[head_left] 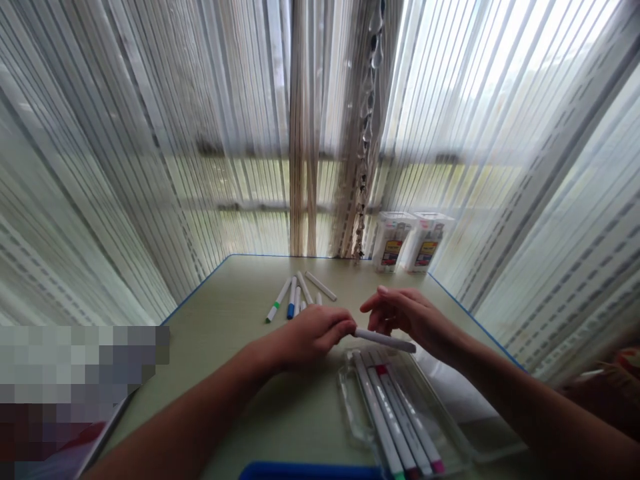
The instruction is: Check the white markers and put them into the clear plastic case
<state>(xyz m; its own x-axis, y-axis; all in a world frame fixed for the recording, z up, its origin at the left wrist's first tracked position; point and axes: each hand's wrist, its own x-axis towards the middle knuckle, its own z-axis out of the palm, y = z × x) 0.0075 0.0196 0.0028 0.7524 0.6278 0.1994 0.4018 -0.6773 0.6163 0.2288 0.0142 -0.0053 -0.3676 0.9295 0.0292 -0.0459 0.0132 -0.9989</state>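
My left hand [313,335] is closed around one end of a white marker [385,341], which points right over the table. My right hand [407,317] hovers just above the marker's other half with fingers loosely spread; whether it touches the marker I cannot tell. Below them a clear plastic case [353,413] lies open with several white markers [395,417] inside, tipped green, red and pink. Farther back, several loose markers [295,297] lie on the pale green table [235,313], one with a green end and one with a blue end.
Two clear marker boxes [410,241] stand at the back right of the table against sheer striped curtains. A blue-edged object [310,471] lies at the near edge. White paper or cloth [450,387] lies under my right forearm. A blurred patch covers the lower left.
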